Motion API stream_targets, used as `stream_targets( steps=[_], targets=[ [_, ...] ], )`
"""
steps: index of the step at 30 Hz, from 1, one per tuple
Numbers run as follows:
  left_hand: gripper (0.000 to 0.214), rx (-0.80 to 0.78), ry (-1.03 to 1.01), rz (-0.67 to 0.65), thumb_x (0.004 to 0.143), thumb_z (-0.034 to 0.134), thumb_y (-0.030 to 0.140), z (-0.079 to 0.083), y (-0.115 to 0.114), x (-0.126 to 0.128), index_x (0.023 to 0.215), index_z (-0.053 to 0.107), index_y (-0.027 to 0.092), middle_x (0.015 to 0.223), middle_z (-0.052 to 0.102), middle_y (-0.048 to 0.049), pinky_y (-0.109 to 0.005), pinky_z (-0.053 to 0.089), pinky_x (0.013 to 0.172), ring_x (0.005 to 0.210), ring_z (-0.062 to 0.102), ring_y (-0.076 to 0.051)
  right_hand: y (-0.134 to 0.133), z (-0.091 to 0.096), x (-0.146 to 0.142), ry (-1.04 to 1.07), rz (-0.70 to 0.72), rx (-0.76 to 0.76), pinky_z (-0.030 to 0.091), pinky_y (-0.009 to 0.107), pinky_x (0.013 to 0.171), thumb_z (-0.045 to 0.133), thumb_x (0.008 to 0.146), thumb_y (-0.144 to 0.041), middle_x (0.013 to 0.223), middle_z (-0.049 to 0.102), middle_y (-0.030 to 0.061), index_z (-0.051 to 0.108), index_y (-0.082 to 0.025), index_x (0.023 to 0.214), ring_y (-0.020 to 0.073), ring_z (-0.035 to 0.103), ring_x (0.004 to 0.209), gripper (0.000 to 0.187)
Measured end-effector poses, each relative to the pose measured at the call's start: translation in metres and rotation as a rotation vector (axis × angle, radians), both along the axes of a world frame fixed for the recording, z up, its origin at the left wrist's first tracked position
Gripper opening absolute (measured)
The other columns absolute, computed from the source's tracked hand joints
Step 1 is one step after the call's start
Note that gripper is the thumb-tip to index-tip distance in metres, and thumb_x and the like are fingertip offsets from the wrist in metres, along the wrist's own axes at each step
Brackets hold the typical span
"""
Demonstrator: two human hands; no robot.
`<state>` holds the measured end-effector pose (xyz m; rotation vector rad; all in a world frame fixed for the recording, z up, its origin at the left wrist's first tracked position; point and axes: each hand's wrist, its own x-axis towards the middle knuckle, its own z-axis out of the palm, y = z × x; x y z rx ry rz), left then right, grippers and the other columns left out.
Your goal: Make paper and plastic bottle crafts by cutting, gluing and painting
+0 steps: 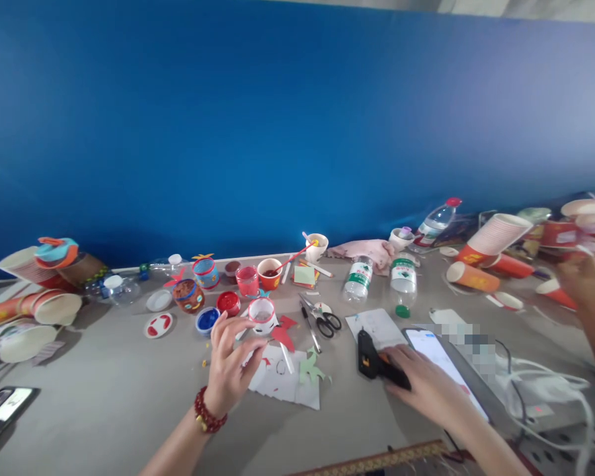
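Observation:
My left hand (232, 357), with a dark red bead bracelet on its wrist, is raised with curved fingers. Its thumb and index finger are apart, and I see nothing between them. Just beyond the fingertips stands a small white cup (262, 324) with a red rim and dark marks. A red paper cutout (283, 334) lies beside that cup. My right hand (419, 378) grips the handle of a black glue gun (367, 357), which lies on its side. Its nozzle points at a white paper sheet (377, 325). Marked white paper (297, 389) and a green paper cutout (310, 367) lie between my hands.
Paint pots, including blue (207, 320) and red (229, 303), stand behind my left hand. Scissors (327, 322), a pen (311, 330) and plastic bottles (357, 281) are further back. A phone (443, 367) and white cables (550, 380) lie right. Another person's hand (582, 284) is far right.

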<state>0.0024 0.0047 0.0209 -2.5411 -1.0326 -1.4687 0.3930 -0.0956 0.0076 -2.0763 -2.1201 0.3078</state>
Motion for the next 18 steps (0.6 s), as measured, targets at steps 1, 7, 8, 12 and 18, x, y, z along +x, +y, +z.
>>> stream_targets(
  steps=[1, 7, 8, 12, 18],
  targets=[
    [0.019, 0.008, 0.005, 0.002, 0.082, 0.064, 0.008, 0.0, 0.0, -0.001, 0.091, 0.067, 0.025, 0.109, 0.059, -0.0073, -0.059, 0.037, 0.103, 0.105, 0.056, -0.025, -0.002, -0.004, -0.001, 0.028, 0.003, 0.003, 0.053, 0.044, 0.086, 0.061, 0.076, -0.028, 0.111, 0.069, 0.0132, 0.068, -0.02, 0.111, 0.0317, 0.067, 0.099, 0.037],
    [0.021, 0.037, 0.029, 0.027, 0.081, 0.064, 0.008, 0.002, -0.001, -0.005, 0.092, 0.067, 0.026, 0.108, 0.06, -0.0062, -0.059, 0.037, 0.104, 0.106, 0.056, -0.025, -0.001, -0.016, 0.012, 0.435, -0.054, 0.024, 0.051, 0.043, 0.094, 0.063, 0.078, -0.037, 0.116, 0.071, 0.0133, 0.067, -0.021, 0.117, 0.0311, 0.066, 0.107, 0.042],
    [0.021, 0.037, 0.029, 0.033, 0.081, 0.064, 0.008, 0.001, 0.0, -0.005, 0.092, 0.067, 0.026, 0.107, 0.06, -0.0062, -0.059, 0.037, 0.104, 0.106, 0.056, -0.025, -0.001, -0.017, 0.016, 0.538, -0.096, 0.012, 0.051, 0.043, 0.095, 0.067, 0.076, -0.041, 0.116, 0.071, 0.0133, 0.067, -0.021, 0.115, 0.0318, 0.066, 0.107, 0.044],
    [0.02, 0.052, 0.018, 0.047, 0.082, 0.064, 0.01, -0.005, 0.006, -0.007, 0.092, 0.068, 0.027, 0.108, 0.062, -0.0064, -0.06, 0.037, 0.104, 0.106, 0.057, -0.025, -0.002, -0.018, 0.024, 0.972, -0.368, -0.041, 0.054, 0.039, 0.093, 0.076, 0.066, -0.05, 0.113, 0.073, 0.0134, 0.068, -0.021, 0.114, 0.0337, 0.066, 0.11, 0.057],
    [0.02, 0.061, 0.035, 0.061, 0.082, 0.064, 0.011, -0.009, 0.007, -0.007, 0.091, 0.069, 0.028, 0.108, 0.064, -0.0055, -0.058, 0.038, 0.104, 0.106, 0.059, -0.025, 0.002, -0.026, 0.015, 1.332, -0.751, -0.106, 0.058, 0.033, 0.081, 0.079, 0.063, -0.041, 0.085, 0.077, 0.0069, 0.065, -0.021, 0.115, 0.0278, 0.073, 0.092, 0.057]
  ],
)
